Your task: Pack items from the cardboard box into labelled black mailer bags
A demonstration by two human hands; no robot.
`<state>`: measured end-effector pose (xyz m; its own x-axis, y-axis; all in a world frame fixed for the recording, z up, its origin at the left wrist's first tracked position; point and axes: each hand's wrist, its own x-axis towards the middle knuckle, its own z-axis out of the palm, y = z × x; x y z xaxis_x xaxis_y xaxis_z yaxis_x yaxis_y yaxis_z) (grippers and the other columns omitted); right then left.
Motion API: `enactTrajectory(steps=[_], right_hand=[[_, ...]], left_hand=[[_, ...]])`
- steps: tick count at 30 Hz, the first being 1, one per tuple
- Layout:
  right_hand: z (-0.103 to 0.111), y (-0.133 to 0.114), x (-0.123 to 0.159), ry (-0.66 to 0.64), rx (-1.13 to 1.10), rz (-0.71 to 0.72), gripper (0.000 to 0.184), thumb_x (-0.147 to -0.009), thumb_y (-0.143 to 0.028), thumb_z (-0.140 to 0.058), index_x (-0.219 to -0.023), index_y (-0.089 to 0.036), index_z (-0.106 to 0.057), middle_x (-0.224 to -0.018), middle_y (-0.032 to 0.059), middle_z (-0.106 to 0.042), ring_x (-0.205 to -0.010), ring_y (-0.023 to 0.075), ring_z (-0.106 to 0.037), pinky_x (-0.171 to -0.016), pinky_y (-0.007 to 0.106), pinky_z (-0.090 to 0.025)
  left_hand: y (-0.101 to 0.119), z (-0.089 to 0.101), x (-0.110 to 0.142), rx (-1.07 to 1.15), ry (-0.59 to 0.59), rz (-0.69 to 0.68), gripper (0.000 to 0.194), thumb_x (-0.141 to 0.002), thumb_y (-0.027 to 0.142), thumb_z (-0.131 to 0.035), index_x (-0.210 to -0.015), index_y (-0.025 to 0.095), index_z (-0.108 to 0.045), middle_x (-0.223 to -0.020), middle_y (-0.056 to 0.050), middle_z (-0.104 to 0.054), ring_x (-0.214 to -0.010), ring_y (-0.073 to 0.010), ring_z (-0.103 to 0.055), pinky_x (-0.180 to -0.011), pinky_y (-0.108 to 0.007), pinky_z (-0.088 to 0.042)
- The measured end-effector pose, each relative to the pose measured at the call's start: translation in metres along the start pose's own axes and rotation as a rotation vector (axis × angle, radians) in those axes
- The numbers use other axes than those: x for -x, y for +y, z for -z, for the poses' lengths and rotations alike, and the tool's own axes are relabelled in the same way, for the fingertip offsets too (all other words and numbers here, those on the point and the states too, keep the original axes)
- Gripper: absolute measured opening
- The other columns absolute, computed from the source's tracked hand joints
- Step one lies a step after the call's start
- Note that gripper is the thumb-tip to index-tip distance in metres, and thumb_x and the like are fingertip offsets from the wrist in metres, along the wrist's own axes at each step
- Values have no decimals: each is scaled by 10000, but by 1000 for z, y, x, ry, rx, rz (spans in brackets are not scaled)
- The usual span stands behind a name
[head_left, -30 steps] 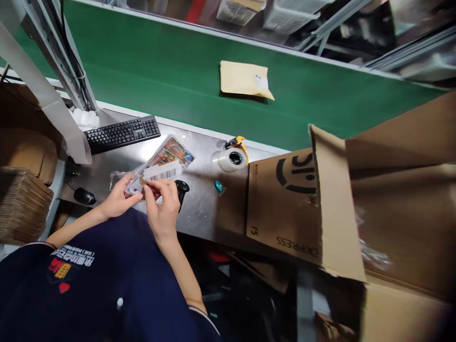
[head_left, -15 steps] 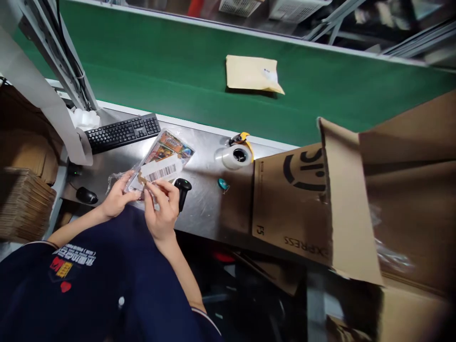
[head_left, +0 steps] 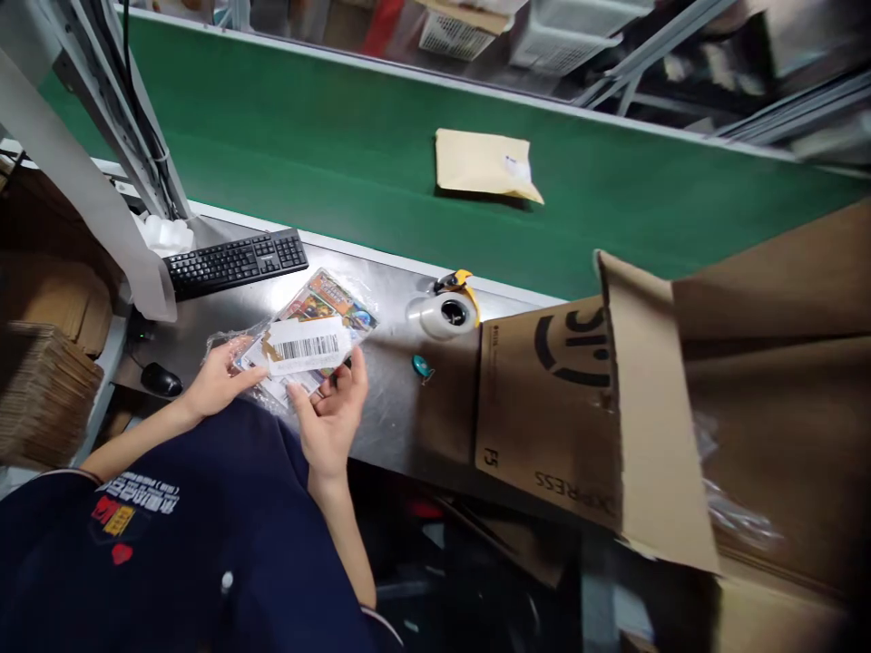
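Observation:
A flat plastic-wrapped package with a colourful printed cover [head_left: 319,297] is held between both hands above the steel table. Across its front lies a white barcode label [head_left: 306,346] with a torn brown patch at its left end. My left hand [head_left: 216,379] grips the left edge, thumb on top. My right hand [head_left: 332,413] holds the lower right edge, with the thumb on the front and the fingers curled behind. Clear wrap bunches out near the left hand. The black handheld scanner seen earlier is hidden behind the package or right hand.
A keyboard [head_left: 238,261] and mouse [head_left: 161,379] lie left. A tape dispenser [head_left: 445,313] and small teal object [head_left: 422,366] sit right, before a large open carton [head_left: 544,390]. A padded envelope [head_left: 483,163] rests on the green belt [head_left: 306,136]. Stacked cardboard [head_left: 47,390] stands far left.
My right hand has left the label's left end and moved right to the package's lower right edge. The label now lies fully in view. The camera view has shifted slightly.

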<state>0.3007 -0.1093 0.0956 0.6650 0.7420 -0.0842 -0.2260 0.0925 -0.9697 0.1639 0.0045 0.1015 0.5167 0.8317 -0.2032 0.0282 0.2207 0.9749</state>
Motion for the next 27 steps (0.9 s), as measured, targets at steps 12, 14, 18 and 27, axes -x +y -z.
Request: enactTrajectory(steps=[12,14,18,27], right_hand=[[7,-6,7,-34,6,-67,899,-808,-324,-859,-1557,-375,-365,-1388,89,-612,-1077,203,-739,-789,318,-662],[8,-6,7,-3,-13,-67,843,-813,-316,-855,-1522,-373,-402,-1391,79,-608,-1105,201,-732,-857,344,-659],[11,-5,7,67,-60,-76,768,-807,-290,-858,-1467,-365,-474,-1415,66,-601,-1120,179,-711,-982,379,-622],[12,2,7,56,-43,-111,799,-804,-340,-841,-1495,-323,-440,-1397,104,-623,-1157,204,-699,-1010,398,-607]], left_hand=[[42,6,-18,-536,-28,-358,523,-761,315,-901,-1264,273,-766,-1541,-100,-549,-1398,-351,-553,-1179,-453,-486],[40,5,-21,-428,7,-255,603,-775,322,-885,-1349,272,-708,-1462,-100,-623,-1142,-267,-690,-998,-373,-588],[27,12,-20,-149,17,-26,445,-845,389,-813,-1226,185,-710,-885,-36,-752,-606,-117,-622,-580,-218,-524],[25,29,-12,45,111,14,367,-761,407,-871,-989,159,-728,-593,7,-684,-495,-122,-595,-486,-210,-471]])
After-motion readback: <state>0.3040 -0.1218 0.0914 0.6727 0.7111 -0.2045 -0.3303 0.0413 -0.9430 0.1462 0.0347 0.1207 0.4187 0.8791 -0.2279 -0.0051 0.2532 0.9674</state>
